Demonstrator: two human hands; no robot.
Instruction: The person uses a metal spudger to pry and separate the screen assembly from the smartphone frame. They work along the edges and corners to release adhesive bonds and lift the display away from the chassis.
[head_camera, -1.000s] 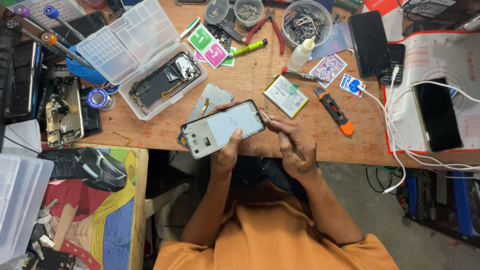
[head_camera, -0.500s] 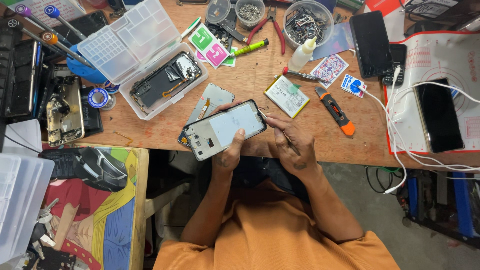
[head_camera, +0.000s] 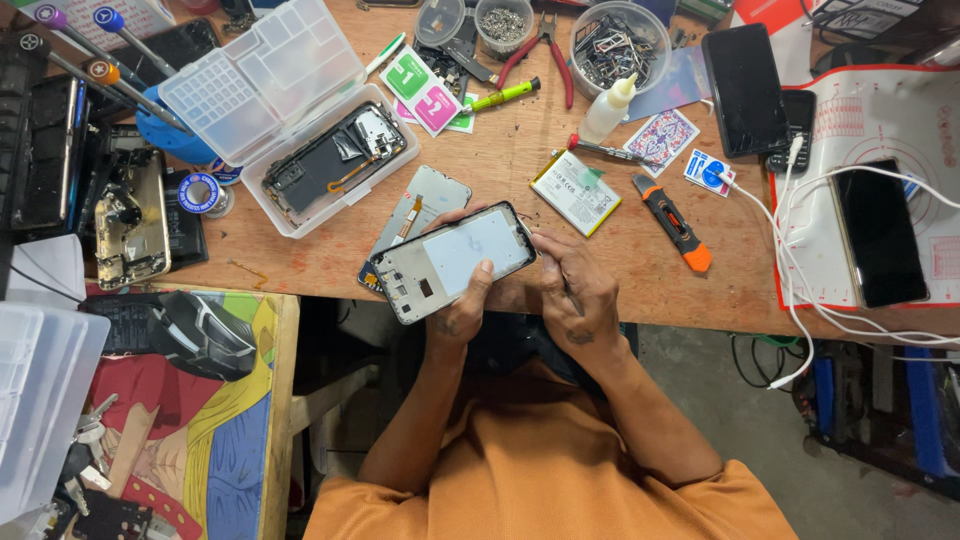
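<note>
Workbench (head_camera: 520, 170): phone frame (head_camera: 455, 260) between both hands' grip

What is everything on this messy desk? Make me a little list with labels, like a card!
place: wooden workbench seen from above
left hand: grips the phone frame, thumb on its pale inner face
right hand: fingers at the frame's right end
held thing: opened phone frame, tilted
under it: grey back cover
nearby: phone battery, orange utility knife, small glue bottle, red pliers
left side: clear plastic box holding a dismantled phone
right side: dark phone on a mat, white cables
</note>
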